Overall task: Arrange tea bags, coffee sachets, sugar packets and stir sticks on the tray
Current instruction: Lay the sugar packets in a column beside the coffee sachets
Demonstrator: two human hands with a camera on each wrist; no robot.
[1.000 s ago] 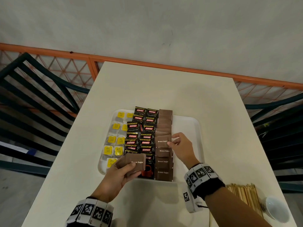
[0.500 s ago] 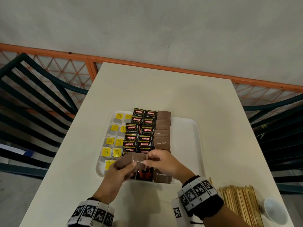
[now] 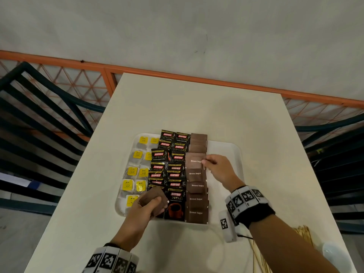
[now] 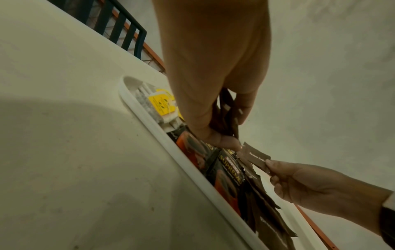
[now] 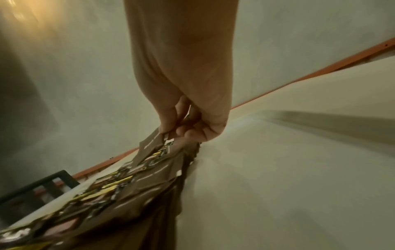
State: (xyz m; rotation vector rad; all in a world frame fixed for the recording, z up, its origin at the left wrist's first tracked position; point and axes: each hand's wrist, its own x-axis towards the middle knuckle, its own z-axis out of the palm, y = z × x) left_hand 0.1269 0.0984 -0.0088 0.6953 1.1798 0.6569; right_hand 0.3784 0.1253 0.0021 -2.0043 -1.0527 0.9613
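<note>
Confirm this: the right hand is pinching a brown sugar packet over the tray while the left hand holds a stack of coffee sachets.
Not quite. The left hand holds a stack of brown sugar packets, not coffee sachets; the head view shows it. The right hand does pinch a brown sugar packet over the tray.

White tray (image 3: 234,154) on a cream table (image 3: 197,107). Tea bags (image 3: 136,168) carry yellow tags at 9 o'clock; coffee sachets (image 3: 175,175) are black with red-and-gold lettering; sugar packets (image 3: 197,200) at 3 o'clock are brown, white-lettered. Wristbands (image 3: 246,200) show black-and-white squares.
</note>
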